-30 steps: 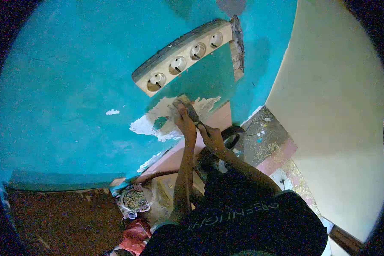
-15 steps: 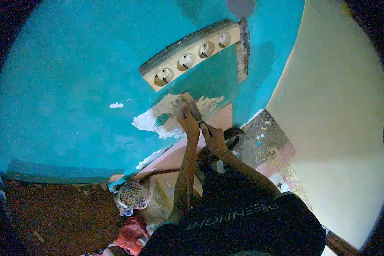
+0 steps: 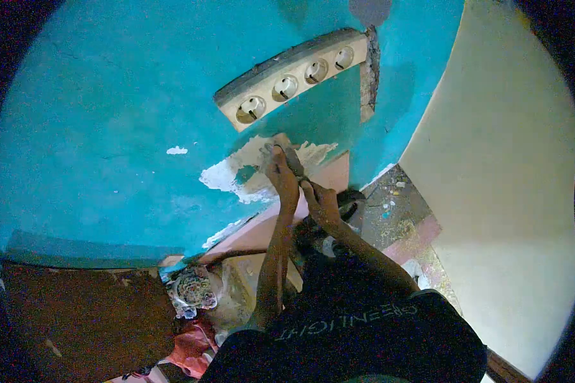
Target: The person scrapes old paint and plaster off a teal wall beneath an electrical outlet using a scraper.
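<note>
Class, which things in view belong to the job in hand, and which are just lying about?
Seemingly part of the job:
- left hand and right hand
- tool they hold
- pale wall patch

Seemingly lying about:
- red crumpled thing, too blurred to name
- pale chips

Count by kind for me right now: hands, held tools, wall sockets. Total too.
Hands (left and right): 2
Held tool: 1
Sockets: 4
Total: 7
</note>
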Available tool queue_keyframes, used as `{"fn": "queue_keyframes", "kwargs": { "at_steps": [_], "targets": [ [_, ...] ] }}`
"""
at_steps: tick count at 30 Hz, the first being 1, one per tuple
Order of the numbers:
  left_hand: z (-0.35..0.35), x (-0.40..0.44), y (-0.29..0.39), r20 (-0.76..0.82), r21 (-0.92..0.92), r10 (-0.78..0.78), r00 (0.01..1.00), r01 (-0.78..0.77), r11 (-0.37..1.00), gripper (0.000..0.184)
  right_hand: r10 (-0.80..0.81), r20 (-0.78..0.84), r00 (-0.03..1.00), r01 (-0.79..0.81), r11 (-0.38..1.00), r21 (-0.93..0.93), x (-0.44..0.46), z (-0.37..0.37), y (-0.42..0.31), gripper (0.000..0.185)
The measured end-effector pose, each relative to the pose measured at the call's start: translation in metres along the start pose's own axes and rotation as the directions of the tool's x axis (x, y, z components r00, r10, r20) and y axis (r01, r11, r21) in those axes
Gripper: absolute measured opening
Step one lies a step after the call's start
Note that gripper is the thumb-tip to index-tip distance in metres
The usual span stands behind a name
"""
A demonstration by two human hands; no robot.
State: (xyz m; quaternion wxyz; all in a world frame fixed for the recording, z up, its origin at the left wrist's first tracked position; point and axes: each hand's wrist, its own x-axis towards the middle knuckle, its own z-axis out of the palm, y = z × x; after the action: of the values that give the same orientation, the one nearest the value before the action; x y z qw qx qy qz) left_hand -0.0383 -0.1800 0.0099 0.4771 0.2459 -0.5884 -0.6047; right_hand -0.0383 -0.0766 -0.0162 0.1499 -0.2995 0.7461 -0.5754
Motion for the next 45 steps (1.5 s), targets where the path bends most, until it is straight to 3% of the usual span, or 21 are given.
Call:
{"fn": "queue_keyframes", "kwargs": {
  "at_steps": [1, 2, 3, 4, 5, 6, 8, 11, 15, 17, 21, 23, 30, 33, 35, 36, 39, 41, 42, 44, 45],
  "targets": [
    [0.006, 0.006, -0.016, -0.138, 0.129, 0.278, 0.951, -0.261, 0.957, 0.044, -0.041, -0.040, 0.998, 0.040, 0.999, -0.022, -0.003, 0.002, 0.010, 0.037],
    [0.003, 0.003, -0.031, -0.142, 0.126, 0.283, 0.949, -0.266, 0.956, 0.044, -0.082, -0.077, 0.994, 0.078, 0.996, -0.046, -0.003, 0.005, 0.021, 0.037],
    [0.003, -0.007, -0.015, -0.077, 0.061, 0.103, 0.992, -0.099, 0.993, 0.046, -0.087, -0.075, 0.993, 0.083, 0.995, -0.048, -0.001, 0.009, 0.031, 0.037],
    [0.003, -0.012, -0.006, 0.001, 0.008, -0.077, 0.997, 0.077, 0.997, 0.047, -0.283, -0.176, 0.943, 0.264, 0.956, -0.125, 0.002, 0.013, 0.038, 0.037],
    [0.000, -0.009, -0.018, 0.001, 0.044, -0.027, 1.000, 0.027, 0.999, 0.046, -0.467, -0.260, 0.845, 0.420, 0.881, -0.217, 0.003, 0.017, 0.046, 0.037],
    [-0.001, -0.009, -0.018, 0.000, 0.047, -0.033, 0.999, 0.033, 0.998, 0.046, -0.461, -0.258, 0.849, 0.415, 0.884, -0.216, 0.000, 0.016, 0.043, 0.037],
    [0.000, -0.009, -0.015, 0.019, -0.015, 0.037, 0.999, -0.036, 0.999, 0.042, -0.124, -0.125, 0.984, 0.125, 0.992, -0.002, -0.006, 0.008, 0.026, 0.037],
    [0.001, -0.011, -0.015, -0.012, -0.050, -0.012, 1.000, 0.011, 0.999, 0.039, -0.006, -0.078, 0.997, 0.003, 1.000, -0.027, -0.007, 0.003, 0.015, 0.035],
    [0.009, -0.010, -0.009, -0.075, -0.106, 0.036, 0.996, -0.044, 0.993, 0.037, -0.023, -0.100, 0.995, 0.023, 1.000, -0.008, -0.006, 0.008, 0.028, 0.037],
    [0.009, -0.014, 0.006, -0.039, 0.009, 0.096, 0.995, -0.096, 0.995, 0.040, -0.094, -0.098, 0.991, 0.094, 0.996, -0.009, -0.006, 0.009, 0.032, 0.038],
    [0.002, -0.010, -0.013, -0.043, -0.088, -0.021, 0.999, 0.017, 0.996, 0.045, -0.226, -0.159, 0.961, 0.222, 0.974, -0.044, -0.006, 0.012, 0.032, 0.039],
    [0.001, -0.008, -0.021, -0.064, -0.041, -0.011, 0.998, 0.008, 0.999, 0.050, -0.086, -0.109, 0.990, 0.085, 0.996, -0.006, -0.006, 0.005, 0.020, 0.039],
    [0.005, -0.009, -0.004, -0.033, -0.007, -0.017, 0.999, 0.017, 1.000, 0.049, -0.037, -0.105, 0.994, 0.041, 0.999, 0.033, -0.007, 0.006, 0.012, 0.039],
    [0.011, -0.005, -0.006, -0.110, -0.012, 0.081, 0.991, -0.083, 0.996, 0.046, -0.025, -0.111, 0.994, 0.027, 0.999, 0.019, -0.005, 0.006, 0.009, 0.037],
    [0.007, -0.001, -0.004, -0.066, 0.102, 0.083, 0.994, -0.076, 0.992, 0.045, -0.203, -0.230, 0.952, 0.207, 0.978, -0.007, 0.001, 0.011, 0.011, 0.034],
    [0.006, -0.003, -0.004, -0.072, 0.103, 0.080, 0.994, -0.072, 0.992, 0.045, -0.202, -0.224, 0.953, 0.206, 0.979, -0.007, -0.002, 0.009, 0.011, 0.034],
    [0.011, -0.010, 0.003, -0.069, 0.064, 0.011, 0.998, -0.007, 0.998, 0.043, -0.071, -0.097, 0.993, 0.068, 0.997, -0.040, -0.003, 0.002, 0.010, 0.030],
    [0.018, -0.015, 0.021, -0.085, -0.010, -0.050, 0.995, 0.049, 0.999, 0.044, 0.140, -0.009, 0.990, -0.140, 0.990, 0.019, -0.005, 0.004, 0.015, 0.030],
    [0.020, -0.011, 0.020, -0.083, -0.013, -0.046, 0.995, 0.045, 0.999, 0.044, 0.135, -0.012, 0.991, -0.135, 0.991, 0.019, -0.001, 0.005, 0.014, 0.030],
    [0.016, -0.006, 0.012, -0.140, 0.013, 0.073, 0.987, -0.072, 0.997, 0.044, -0.122, -0.171, 0.978, 0.126, 0.992, 0.015, -0.002, 0.011, 0.015, 0.033],
    [0.009, -0.002, 0.001, -0.143, 0.012, 0.063, 0.988, -0.061, 0.998, 0.044, -0.115, -0.166, 0.979, 0.118, 0.993, 0.010, -0.003, 0.011, 0.010, 0.033]
  ]
}}
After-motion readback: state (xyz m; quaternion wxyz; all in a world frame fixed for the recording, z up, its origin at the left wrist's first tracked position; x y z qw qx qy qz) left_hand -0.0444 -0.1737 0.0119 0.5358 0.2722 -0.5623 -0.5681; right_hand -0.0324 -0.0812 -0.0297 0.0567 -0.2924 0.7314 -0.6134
